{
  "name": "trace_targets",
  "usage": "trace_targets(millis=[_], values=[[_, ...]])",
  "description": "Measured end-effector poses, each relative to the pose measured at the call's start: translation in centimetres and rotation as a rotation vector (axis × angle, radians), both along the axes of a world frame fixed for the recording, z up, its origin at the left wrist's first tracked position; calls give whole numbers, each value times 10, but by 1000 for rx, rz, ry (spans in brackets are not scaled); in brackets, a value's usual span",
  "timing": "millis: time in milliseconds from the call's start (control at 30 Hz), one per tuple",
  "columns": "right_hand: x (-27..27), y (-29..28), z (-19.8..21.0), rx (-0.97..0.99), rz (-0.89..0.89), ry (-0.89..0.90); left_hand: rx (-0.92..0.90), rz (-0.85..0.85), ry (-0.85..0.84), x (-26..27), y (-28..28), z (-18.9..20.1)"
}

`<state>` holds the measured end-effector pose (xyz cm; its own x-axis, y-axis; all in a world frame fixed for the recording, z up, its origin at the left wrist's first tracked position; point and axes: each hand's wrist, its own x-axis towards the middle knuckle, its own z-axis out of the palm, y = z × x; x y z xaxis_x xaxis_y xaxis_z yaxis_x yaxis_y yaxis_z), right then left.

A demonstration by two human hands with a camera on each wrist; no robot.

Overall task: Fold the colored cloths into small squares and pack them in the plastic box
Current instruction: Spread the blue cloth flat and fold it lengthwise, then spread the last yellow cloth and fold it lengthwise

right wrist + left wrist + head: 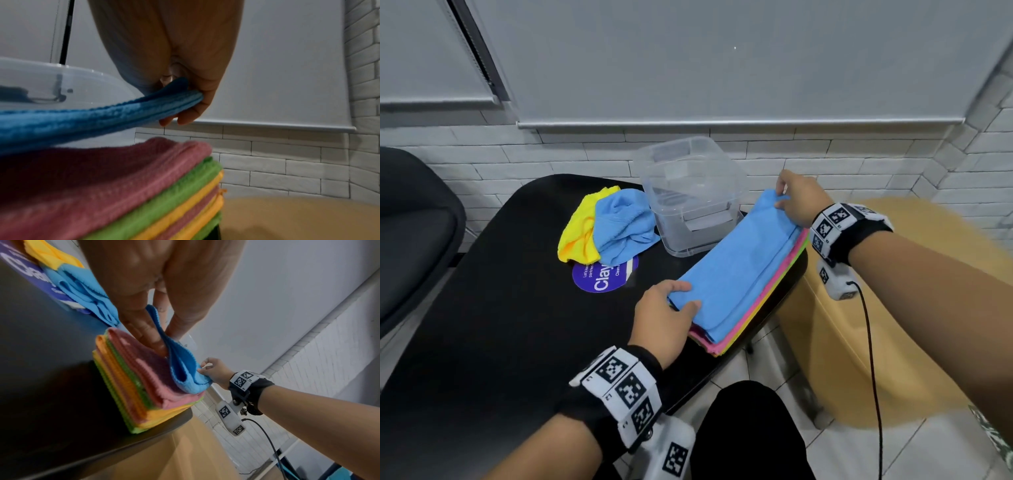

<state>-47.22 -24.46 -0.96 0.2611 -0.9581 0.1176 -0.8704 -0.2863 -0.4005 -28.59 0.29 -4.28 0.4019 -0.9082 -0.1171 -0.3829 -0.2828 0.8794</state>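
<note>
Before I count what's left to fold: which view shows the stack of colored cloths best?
The right wrist view: the stack fills the frame edge-on, pink, green and yellow layers distinct under the lifted blue cloth. The left wrist view shows its corner. The head view shows only thin edges.

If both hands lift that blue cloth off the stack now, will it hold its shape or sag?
Probably sag: the blue cloth already droops between the right hand and the stack in the right wrist view. It looks light; the left hand lifts its end with a fingertip pinch. The folded layers gape open in the left wrist view, so the fold may slip apart.
</note>
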Motion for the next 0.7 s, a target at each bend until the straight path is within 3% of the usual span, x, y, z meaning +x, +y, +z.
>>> trace_targets(millis=[233,400,533,700], values=[[1,-6,-43,3,70,66,37,-28,-136,-2,-4,-16],[1,1,-52,-100,55,200,-17,-81,-544,-11,-2,-15],[9,21,-43,-149,-17,153,-24,-163,-760,-21,-9,-6],[24,54,-68,101,77,347,208,-370,-852,-30,-19,-31]])
